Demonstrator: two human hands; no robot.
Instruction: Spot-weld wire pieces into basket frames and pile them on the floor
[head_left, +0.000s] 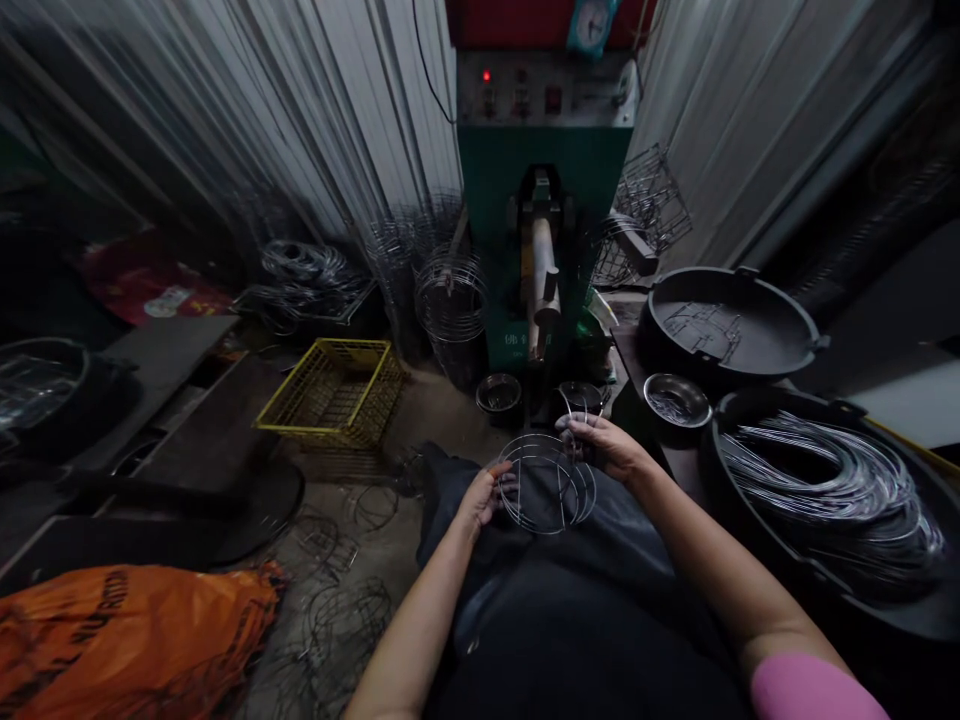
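Over my lap I hold a small round wire frame (547, 485) made of thin hoops joined by cross wires. My left hand (480, 495) grips its left rim with curled fingers. My right hand (604, 443) pinches its upper right rim, along with a loose wire loop that sticks up. Straight ahead stands a green welding machine (544, 200) with a horizontal arm pointing at me.
Two dark tubs sit to my right: one (825, 600) full of bent wire rings (832, 480), another (731, 325) behind it. Small metal bowls (675, 398) stand near the machine. A yellow wire basket (334, 390), stacked wire frames (450, 295) and an orange bag (127, 625) lie left.
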